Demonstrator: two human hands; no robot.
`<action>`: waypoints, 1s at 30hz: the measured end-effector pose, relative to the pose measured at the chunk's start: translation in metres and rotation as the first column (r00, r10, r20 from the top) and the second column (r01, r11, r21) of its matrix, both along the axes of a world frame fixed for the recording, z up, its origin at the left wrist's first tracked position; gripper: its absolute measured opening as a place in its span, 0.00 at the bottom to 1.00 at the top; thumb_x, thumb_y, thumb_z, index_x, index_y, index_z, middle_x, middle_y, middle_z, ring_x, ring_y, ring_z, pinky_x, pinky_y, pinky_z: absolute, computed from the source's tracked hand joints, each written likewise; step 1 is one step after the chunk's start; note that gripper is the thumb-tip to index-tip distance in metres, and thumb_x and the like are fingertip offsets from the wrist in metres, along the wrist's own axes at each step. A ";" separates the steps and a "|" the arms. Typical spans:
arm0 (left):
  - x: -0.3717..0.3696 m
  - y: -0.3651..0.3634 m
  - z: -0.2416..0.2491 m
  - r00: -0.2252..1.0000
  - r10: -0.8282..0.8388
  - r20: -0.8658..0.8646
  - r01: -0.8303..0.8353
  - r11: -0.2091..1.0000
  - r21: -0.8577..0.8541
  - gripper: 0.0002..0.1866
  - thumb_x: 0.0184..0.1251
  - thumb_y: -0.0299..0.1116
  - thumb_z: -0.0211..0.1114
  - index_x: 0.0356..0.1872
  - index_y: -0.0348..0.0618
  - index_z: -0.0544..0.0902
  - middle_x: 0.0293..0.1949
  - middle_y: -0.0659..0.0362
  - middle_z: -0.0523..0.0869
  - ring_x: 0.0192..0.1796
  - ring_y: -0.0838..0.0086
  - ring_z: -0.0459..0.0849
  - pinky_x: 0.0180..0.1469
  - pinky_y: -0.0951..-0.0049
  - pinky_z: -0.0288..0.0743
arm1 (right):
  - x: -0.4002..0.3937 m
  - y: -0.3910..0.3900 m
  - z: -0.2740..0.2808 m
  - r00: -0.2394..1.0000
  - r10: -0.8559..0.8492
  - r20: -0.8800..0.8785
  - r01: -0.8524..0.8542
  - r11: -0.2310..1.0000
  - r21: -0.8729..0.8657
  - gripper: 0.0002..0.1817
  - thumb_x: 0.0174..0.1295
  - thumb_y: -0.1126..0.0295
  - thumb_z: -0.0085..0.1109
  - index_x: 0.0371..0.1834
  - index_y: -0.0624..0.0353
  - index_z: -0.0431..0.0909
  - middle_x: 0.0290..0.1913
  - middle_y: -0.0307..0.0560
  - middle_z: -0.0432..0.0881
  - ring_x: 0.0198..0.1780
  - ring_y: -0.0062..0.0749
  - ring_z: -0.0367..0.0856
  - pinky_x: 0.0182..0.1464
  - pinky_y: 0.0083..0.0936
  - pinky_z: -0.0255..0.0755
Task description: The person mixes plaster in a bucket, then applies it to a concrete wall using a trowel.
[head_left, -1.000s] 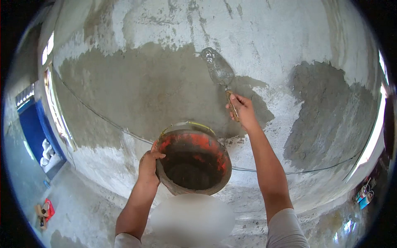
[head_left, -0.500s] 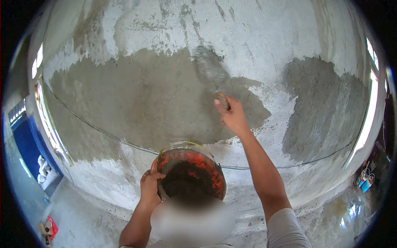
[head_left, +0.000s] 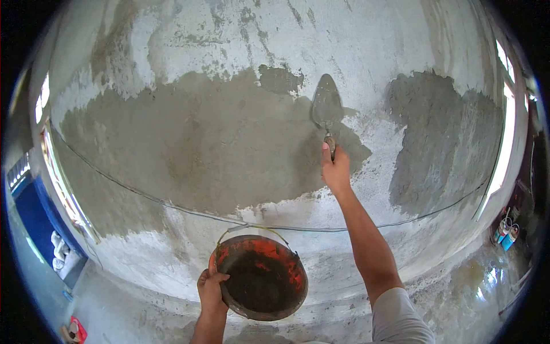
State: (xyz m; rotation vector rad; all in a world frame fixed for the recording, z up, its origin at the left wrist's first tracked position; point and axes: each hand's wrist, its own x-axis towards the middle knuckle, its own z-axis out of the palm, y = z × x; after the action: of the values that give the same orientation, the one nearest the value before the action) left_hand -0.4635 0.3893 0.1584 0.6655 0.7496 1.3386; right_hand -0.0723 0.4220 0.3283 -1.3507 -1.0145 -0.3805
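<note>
My right hand [head_left: 337,167] is closed round the wooden handle of a pointed trowel [head_left: 327,103], its blade aimed up and held at the wall; whether it touches is hard to tell. Behind it spreads a wide patch of wet grey mortar [head_left: 229,143] on the whitish wall [head_left: 366,74]. Lower down, my left hand [head_left: 212,289] grips the left rim of a bucket [head_left: 260,278], thumb over the edge. Orange-red shows on the bucket's inner wall above dark mortar, and its wire handle stands up at the far side.
A cable [head_left: 275,227] sags across the wall just above the bucket. Another mortar patch [head_left: 429,143] lies to the right. Blue containers [head_left: 506,239] stand on the floor at right; a blue door [head_left: 37,215] and a red item [head_left: 78,331] are at left.
The trowel has moved right from the patch's upper edge, where a small darker mortar spot now shows. The bucket sits lower in view with more of its inside visible.
</note>
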 end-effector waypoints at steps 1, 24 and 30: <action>0.000 0.001 -0.007 1.000 0.010 -0.008 -0.010 1.000 0.004 0.15 0.55 0.15 0.62 0.44 0.38 0.78 0.46 0.51 0.88 0.45 0.61 0.88 0.50 0.59 0.84 | -0.007 0.002 0.002 0.991 0.104 -0.086 -0.106 0.994 -0.013 0.25 0.79 0.52 0.56 0.48 0.71 0.81 0.30 0.65 0.85 0.30 0.55 0.85 0.36 0.45 0.76; 0.000 -0.025 -0.084 0.980 0.182 -0.086 -0.186 0.982 -0.042 0.05 0.60 0.16 0.66 0.35 0.36 0.81 0.35 0.54 0.87 0.37 0.63 0.86 0.38 0.63 0.83 | -0.035 0.040 0.047 0.940 0.236 0.248 -0.114 0.899 -0.424 0.33 0.79 0.45 0.53 0.43 0.74 0.80 0.33 0.72 0.84 0.40 0.65 0.86 0.45 0.52 0.76; -0.001 -0.029 -0.091 0.974 0.207 -0.092 -0.212 0.977 -0.040 0.13 0.47 0.13 0.65 0.35 0.37 0.79 0.39 0.53 0.87 0.37 0.62 0.86 0.41 0.60 0.83 | -0.031 0.014 0.060 0.900 0.312 0.306 -0.137 0.866 -0.481 0.32 0.79 0.45 0.53 0.45 0.73 0.80 0.37 0.73 0.85 0.43 0.68 0.86 0.48 0.53 0.77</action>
State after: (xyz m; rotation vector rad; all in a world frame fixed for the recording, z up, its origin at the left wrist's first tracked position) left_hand -0.4649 0.3603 0.0676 0.6217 0.9419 1.4848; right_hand -0.1031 0.4363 0.3882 -1.5774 -1.6466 -0.2316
